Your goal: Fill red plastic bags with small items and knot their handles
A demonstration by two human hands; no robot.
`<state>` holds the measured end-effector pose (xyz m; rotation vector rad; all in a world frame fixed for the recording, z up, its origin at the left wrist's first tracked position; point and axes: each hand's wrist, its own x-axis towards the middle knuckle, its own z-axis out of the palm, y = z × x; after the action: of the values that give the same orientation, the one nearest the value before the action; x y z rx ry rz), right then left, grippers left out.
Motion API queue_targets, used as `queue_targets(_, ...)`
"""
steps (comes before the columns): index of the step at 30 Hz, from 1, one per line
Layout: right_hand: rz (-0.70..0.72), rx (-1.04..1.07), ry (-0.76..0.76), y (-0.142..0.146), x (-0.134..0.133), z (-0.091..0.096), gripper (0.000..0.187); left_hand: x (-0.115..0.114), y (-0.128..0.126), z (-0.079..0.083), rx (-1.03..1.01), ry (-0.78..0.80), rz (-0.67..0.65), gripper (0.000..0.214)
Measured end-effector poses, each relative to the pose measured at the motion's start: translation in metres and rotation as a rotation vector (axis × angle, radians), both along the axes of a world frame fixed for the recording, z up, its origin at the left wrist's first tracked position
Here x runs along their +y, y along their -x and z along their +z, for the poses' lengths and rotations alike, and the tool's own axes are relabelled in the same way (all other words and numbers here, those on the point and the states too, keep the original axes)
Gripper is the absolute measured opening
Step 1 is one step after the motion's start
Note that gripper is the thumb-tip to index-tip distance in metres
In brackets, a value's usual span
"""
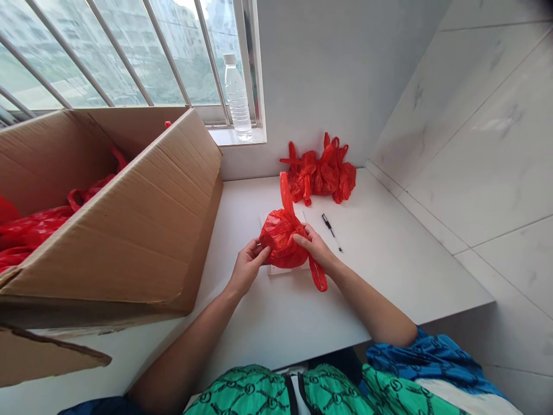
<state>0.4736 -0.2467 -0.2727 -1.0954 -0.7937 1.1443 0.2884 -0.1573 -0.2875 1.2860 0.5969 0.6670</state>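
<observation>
A knotted red plastic bag [283, 245] is held between my two hands above the white tabletop. The fingers of my left hand [249, 262] pinch its left side. My right hand [317, 245] grips it on the right near the gathered neck, thumb on top. One handle loop sticks up from the bag, and the other hangs down toward me. Its contents are hidden by the plastic. Beneath it lies what looks like a white notepad [276, 271], mostly covered. A black-capped pen [332, 231] rests on the table just right of my right hand.
Several red plastic bags [322, 173] are bunched against the wall at the back of the table [397, 248]. On the left stands a large open cardboard box [125, 230] with more red bags inside. A clear water bottle [237, 101] stands on the windowsill.
</observation>
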Motion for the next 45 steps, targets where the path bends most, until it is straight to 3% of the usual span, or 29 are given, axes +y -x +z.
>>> queue_targets(4, -0.025, -0.176, 0.021, 0.008, -0.001, -0.002, 0.056, -0.002, -0.001, -0.001, 0.045, -0.015, 0.006, 0.039)
queue_targets(9, -0.054, -0.072, -0.012, 0.007, 0.003, -0.007, 0.042, -0.002, 0.000, 0.000, 0.080, -0.006, 0.055, 0.034)
queue_targets(15, -0.073, -0.057, -0.013, 0.003, 0.005, -0.012, 0.041, 0.001, 0.002, -0.001, 0.058, 0.017, 0.063, 0.036)
queue_targets(23, 0.031, -0.118, -0.027, 0.009, -0.004, 0.002, 0.048, -0.002, 0.000, 0.002, 0.101, 0.036, 0.011, 0.046)
queue_targets(27, 0.172, 0.101, 0.010, 0.008, -0.003, 0.004, 0.046, -0.003, -0.001, 0.001, 0.073, -0.048, 0.074, 0.044)
queue_targets(29, 0.156, 0.180, 0.038, 0.004, -0.001, 0.000, 0.047, -0.002, -0.001, 0.000, 0.063, -0.070, 0.100, 0.042)
queue_targets(32, 0.135, 0.140, 0.090, -0.004, 0.001, -0.004, 0.035, 0.000, 0.000, -0.001, 0.041, -0.064, 0.089, 0.042)
queue_targets(37, 0.225, 0.013, 0.048, -0.007, -0.003, -0.003, 0.033, 0.003, -0.001, -0.007, 0.012, 0.006, 0.094, 0.072)
queue_targets(40, 0.170, -0.057, 0.004, -0.004, -0.002, -0.006, 0.032, 0.004, 0.000, -0.011, 0.064, -0.164, 0.163, 0.073)
queue_targets(43, 0.029, -0.095, -0.031, -0.001, 0.002, -0.010, 0.028, 0.006, 0.002, -0.010, 0.225, -0.512, 0.257, 0.046)
queue_targets(45, -0.030, -0.113, -0.055, 0.001, 0.003, -0.011, 0.027, 0.006, 0.004, -0.007, 0.327, -0.636, 0.224, 0.029)
